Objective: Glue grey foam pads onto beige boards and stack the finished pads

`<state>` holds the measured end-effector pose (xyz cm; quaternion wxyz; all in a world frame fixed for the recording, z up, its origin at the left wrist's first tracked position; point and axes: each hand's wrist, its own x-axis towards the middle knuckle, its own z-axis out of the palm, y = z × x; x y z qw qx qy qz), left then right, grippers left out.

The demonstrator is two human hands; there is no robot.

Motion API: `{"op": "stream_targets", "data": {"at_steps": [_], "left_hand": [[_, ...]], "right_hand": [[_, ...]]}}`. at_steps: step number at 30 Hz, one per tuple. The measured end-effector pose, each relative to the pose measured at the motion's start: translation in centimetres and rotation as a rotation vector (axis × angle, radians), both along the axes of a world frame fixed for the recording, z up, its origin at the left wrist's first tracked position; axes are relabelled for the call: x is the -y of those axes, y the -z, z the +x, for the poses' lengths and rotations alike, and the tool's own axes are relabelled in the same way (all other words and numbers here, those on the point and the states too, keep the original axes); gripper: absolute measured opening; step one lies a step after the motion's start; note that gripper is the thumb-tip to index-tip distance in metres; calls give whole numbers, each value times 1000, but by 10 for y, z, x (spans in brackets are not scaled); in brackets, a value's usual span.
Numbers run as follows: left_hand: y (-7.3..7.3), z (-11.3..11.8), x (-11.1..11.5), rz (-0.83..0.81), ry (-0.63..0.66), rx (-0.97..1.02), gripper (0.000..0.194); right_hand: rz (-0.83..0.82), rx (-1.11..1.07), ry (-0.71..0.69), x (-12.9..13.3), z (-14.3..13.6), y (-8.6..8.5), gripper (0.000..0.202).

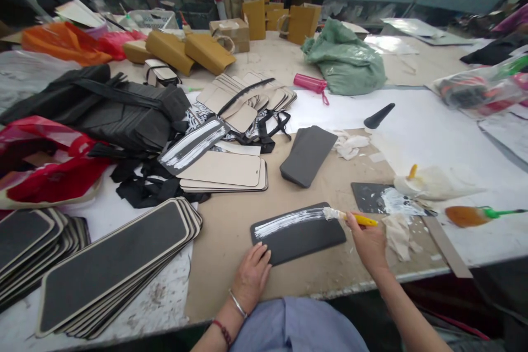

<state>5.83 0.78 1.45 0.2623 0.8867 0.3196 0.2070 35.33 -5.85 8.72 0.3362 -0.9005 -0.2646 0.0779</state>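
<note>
A dark grey rounded panel (303,239) lies on brown board in front of me, a streak of white paste along its upper half. My left hand (253,272) rests fingers flat on its lower left corner, gripping nothing. In my right hand (369,245) is a yellow-handled paintbrush (357,219), its white-coated bristles touching the panel near the upper right edge. Further up are plain grey panels (309,154). To the left, a paste-streaked panel (193,144) leans over beige panels (231,169). At right, a dark plate (371,197) carries smeared white paste.
Fanned stacks of long dark panels (119,258) fill the left front. Crumpled cloth (399,235), a paste bag (437,184) and an amber bottle (466,216) sit at right. Behind are a pink cylinder (309,83), a green sack (346,60) and mustard boxes (210,52).
</note>
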Motion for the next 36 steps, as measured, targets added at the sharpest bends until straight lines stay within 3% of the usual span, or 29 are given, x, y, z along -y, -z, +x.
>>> {"op": "stream_targets", "data": {"at_steps": [4, 7, 10, 14, 17, 19, 22, 24, 28, 30, 34, 36], "left_hand": [[-12, 0, -12, -311, -124, 130, 27], [-21, 0, -24, -639, -312, 210, 26], [-24, -1, -31, -778, -338, 228, 27], [-23, -1, -31, -663, -254, 128, 23], [-20, -1, -25, -515, -189, 92, 21], [-16, -1, -19, -395, -147, 95, 23], [-9, -2, -7, -204, -169, 76, 26], [-3, -2, -1, -128, -295, 26, 30], [5, 0, 4, -186, -489, -72, 35], [7, 4, 4, -257, -502, -86, 36], [7, 10, 5, -363, -532, -95, 39], [7, 12, 6, -405, -558, -95, 41]], "right_hand": [[122, -282, -125, 3, -60, -4, 45], [216, -572, -242, 0, -115, 7, 39], [209, -606, -259, 0, -136, 21, 39], [122, -428, -116, 17, -93, 26, 44], [39, -197, 16, 33, -43, 20, 50], [9, 6, 27, 40, -22, 13, 51], [15, 271, -140, 42, -21, 8, 44], [17, 363, -290, 41, -38, 8, 37], [60, 316, -581, 34, -66, 10, 23], [95, 301, -619, 28, -60, 12, 21], [71, 434, -523, 10, -35, 20, 22], [72, 408, -648, 4, -33, 21, 21]]}}
